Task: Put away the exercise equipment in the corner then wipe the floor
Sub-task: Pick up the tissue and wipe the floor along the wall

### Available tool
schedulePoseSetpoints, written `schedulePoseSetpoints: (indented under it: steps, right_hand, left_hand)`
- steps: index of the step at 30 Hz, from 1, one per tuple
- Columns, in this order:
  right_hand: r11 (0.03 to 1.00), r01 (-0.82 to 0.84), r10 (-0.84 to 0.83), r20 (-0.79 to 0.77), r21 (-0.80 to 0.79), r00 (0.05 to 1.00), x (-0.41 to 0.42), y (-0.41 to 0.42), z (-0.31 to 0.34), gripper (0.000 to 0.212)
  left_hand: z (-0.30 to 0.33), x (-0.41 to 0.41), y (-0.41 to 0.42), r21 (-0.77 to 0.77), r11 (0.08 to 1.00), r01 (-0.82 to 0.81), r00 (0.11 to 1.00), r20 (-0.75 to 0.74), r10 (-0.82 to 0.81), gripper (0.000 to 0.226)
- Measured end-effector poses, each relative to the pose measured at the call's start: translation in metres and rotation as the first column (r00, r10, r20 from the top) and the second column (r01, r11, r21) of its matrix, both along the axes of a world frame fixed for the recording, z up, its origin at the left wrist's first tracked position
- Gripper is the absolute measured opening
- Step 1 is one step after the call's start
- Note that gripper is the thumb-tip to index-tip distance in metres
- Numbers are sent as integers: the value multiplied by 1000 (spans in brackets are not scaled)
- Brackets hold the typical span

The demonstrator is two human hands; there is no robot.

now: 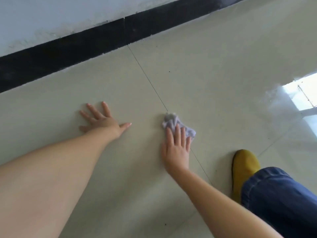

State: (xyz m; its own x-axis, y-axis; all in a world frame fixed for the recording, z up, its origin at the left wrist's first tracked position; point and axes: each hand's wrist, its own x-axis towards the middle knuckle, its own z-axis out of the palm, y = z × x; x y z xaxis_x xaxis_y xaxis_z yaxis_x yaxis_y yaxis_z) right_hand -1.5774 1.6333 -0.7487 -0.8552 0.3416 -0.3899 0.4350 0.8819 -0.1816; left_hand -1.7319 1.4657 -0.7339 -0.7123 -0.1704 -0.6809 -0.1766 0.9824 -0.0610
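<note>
A crumpled pale lilac cloth (173, 121) lies on the beige tiled floor (214, 74), across a tile joint. My right hand (177, 146) presses flat on the near part of the cloth with straight fingers. My left hand (103, 120) rests flat on the floor to the left of the cloth, fingers spread wide, holding nothing. No exercise equipment is in view.
A black skirting strip (68, 54) runs along the base of the white wall (51, 16) at the far side. A yellow shoe (244, 167) and a blue denim trouser leg (281, 198) stand at the right. A bright window reflection (301, 95) shines on the floor at the far right.
</note>
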Motion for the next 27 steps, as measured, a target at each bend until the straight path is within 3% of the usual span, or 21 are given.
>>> schedulePoseSetpoints:
  steps: [2, 4, 6, 7, 8, 9, 11, 12, 13, 15, 17, 19, 21, 23, 25, 26, 27]
  right_hand:
    - [925, -378, 375, -78, -38, 924, 47, -51, 2, 58]
    - [720, -682, 676, -90, -128, 731, 68, -57, 1, 54]
    - [547, -831, 828, -86, -99, 555, 53, -21, -4, 49]
    - [535, -842, 839, -71, -70, 540, 41, 7, -7, 47]
    - [603, -798, 796, -56, -19, 603, 25, 39, -10, 48]
    - [731, -682, 682, -65, 34, 728, 6, 74, -10, 50]
    - [971, -214, 225, -104, 102, 969, -34, 146, -4, 55]
    - [995, 59, -55, -56, 85, 997, -51, 178, 4, 55]
    - [963, 268, -268, -8, 37, 963, -65, 200, 12, 54]
    - [910, 415, -416, 49, 13, 908, -85, 209, 16, 52]
    - [954, 291, -295, 51, 72, 954, -89, 179, 6, 54]
    - [991, -48, 48, 2, 124, 999, -72, 115, -5, 61]
    - [923, -380, 383, -71, 56, 921, -44, 45, -6, 56]
    - [757, -654, 647, -142, -5, 750, -41, 8, 5, 51]
    - [629, -774, 773, -169, 73, 612, -71, 24, 3, 50]
    - [641, -756, 766, -166, 132, 621, -91, 46, -1, 53]
    - [727, -671, 686, -147, 142, 712, -111, 74, -3, 56]
  left_hand:
    - [-3, 1, -1, -5, 1000, -3, 1000, -16, 3, 120]
    - [-3, 2, -1, -2, 1000, -12, 999, -30, 12, 119]
    - [-2, 2, -1, 7, 1000, -14, 999, -45, 15, 119]
    - [-3, 2, -1, 10, 1000, -16, 999, -49, 16, 119]
    - [-4, 1, -2, 10, 1000, -16, 999, -49, 16, 119]
    - [-5, 1, -2, 9, 1000, -16, 999, -45, 16, 120]
    - [-7, 2, -3, 6, 1000, -18, 999, -40, 18, 120]
    - [-8, 2, -4, 5, 1000, -20, 999, -42, 20, 120]
    - [-10, 2, -4, 4, 1000, -20, 999, -45, 20, 121]
    - [-10, 2, -4, 5, 1000, -21, 998, -53, 21, 121]
    - [-9, 2, -4, 11, 1000, -21, 998, -53, 22, 121]
    - [-9, 2, -4, 14, 1000, -21, 998, -54, 22, 121]
    - [-8, 3, -4, 11, 1000, -22, 998, -55, 23, 119]
    - [-9, 4, -3, 5, 1000, -27, 997, -68, 27, 116]
    - [-8, 4, -3, 2, 1000, -26, 997, -73, 26, 116]
    - [-8, 4, -3, 2, 1000, -23, 997, -70, 23, 118]
    - [-7, 4, -3, 3, 1000, -21, 998, -64, 22, 119]
